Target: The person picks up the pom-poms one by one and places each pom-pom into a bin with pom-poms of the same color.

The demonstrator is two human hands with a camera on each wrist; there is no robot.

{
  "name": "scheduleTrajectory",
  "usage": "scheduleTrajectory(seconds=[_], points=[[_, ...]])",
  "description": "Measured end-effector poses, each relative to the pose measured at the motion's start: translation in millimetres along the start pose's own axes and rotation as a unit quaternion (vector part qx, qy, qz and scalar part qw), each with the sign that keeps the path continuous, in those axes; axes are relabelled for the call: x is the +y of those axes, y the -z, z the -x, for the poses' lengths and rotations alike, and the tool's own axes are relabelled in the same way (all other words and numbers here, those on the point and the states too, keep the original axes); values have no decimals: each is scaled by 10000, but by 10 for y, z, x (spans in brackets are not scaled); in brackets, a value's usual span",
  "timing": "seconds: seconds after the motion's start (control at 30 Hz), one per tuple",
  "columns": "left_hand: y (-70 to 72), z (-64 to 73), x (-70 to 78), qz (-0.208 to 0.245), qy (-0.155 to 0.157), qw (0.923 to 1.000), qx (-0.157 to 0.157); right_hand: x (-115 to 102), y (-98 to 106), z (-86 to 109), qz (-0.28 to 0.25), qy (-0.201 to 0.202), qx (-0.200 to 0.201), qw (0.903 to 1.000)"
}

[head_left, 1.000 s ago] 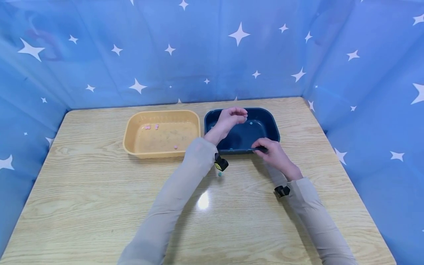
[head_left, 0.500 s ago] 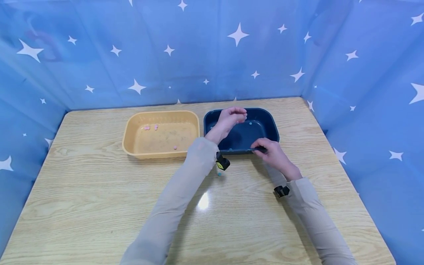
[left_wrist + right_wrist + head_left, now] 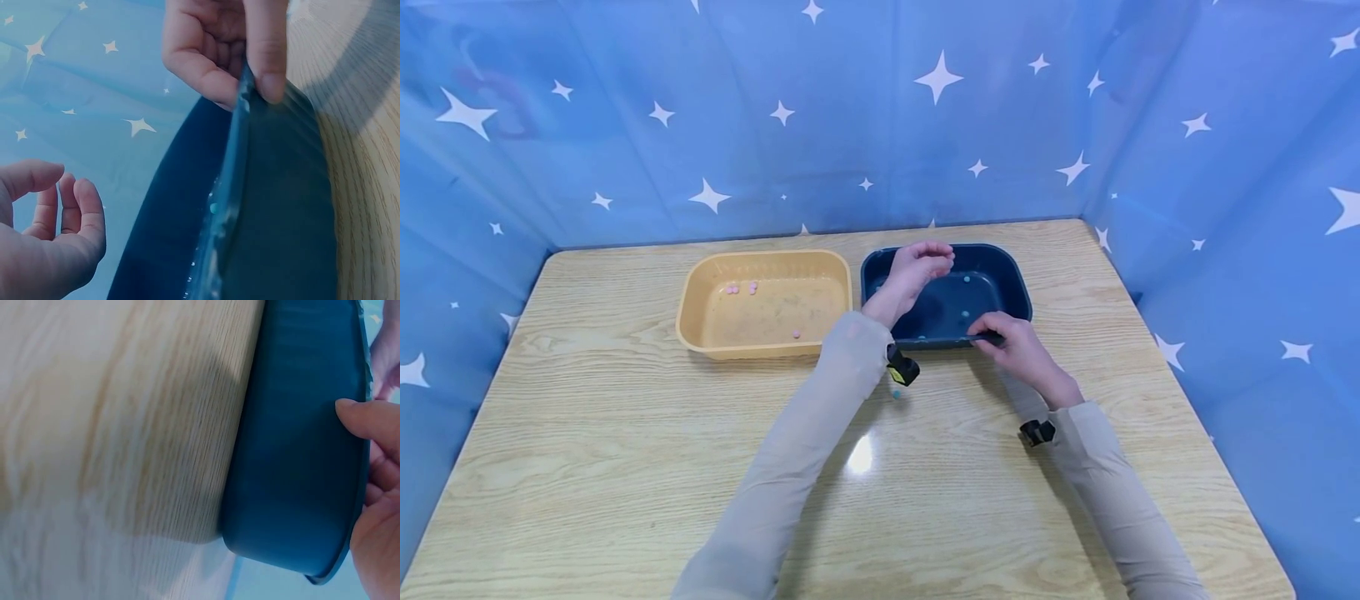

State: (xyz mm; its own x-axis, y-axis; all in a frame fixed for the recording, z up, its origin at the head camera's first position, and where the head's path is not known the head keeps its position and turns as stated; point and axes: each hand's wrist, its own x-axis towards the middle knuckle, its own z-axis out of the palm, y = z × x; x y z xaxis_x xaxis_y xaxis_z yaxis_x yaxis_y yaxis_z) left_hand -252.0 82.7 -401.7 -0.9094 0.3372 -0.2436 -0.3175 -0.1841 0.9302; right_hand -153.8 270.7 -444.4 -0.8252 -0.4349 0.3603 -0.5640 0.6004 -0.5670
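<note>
My right hand [image 3: 1021, 350] pinches the near rim of a dark blue plastic tray [image 3: 1018, 293], thumb outside and fingers inside, as the right wrist view shows. Over the tray's left part hovers my left hand [image 3: 912, 277], its fingers loosely bent. The left wrist view shows a gap between that thumb and the fingers, with nothing visible in it. Inside the tray lie several small teal beads, among them one bead [image 3: 966, 314] near the right hand. Another teal bead [image 3: 897, 394] rests on the table, just below the left wrist.
To the left of the blue tray stands a yellow tray [image 3: 763, 351] with several small pink beads in it. Both trays are toward the back of a wood-grain table [image 3: 587, 467]. A blue star-patterned curtain [image 3: 850, 150] hangs behind and at both sides.
A teal bead now shows on the blue tray's floor near my right hand, where none was visible before. My left hand has shifted very slightly left; the right hand keeps its grip.
</note>
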Motion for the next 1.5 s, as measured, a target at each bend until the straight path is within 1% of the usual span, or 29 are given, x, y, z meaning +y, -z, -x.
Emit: scheduleTrajectory(seconds=[0.1,0.37,0.6,0.77,1.0,1.3,1.5], points=[[7,22,14,133,-9,9999,-35,9,-7,2,24,23,24,10000],[26,107,29,71,-131,9999,-39,26,-18,4,-23,68,44,10000],[38,211,49,523,-191,9983,-154,29,-18,-3,-2,37,13,10000],[58,289,61,542,-274,9980,-186,21,-15,-14,-24,31,-23,10000],[86,422,36,740,-358,9963,-232,11,-6,-20,-72,42,-4,10000],[115,563,2,493,-548,9964,-423,14,-19,-14,-49,107,58,9999],[129,663,-55,100,-630,9972,-395,18,-26,-10,47,69,58,9999]])
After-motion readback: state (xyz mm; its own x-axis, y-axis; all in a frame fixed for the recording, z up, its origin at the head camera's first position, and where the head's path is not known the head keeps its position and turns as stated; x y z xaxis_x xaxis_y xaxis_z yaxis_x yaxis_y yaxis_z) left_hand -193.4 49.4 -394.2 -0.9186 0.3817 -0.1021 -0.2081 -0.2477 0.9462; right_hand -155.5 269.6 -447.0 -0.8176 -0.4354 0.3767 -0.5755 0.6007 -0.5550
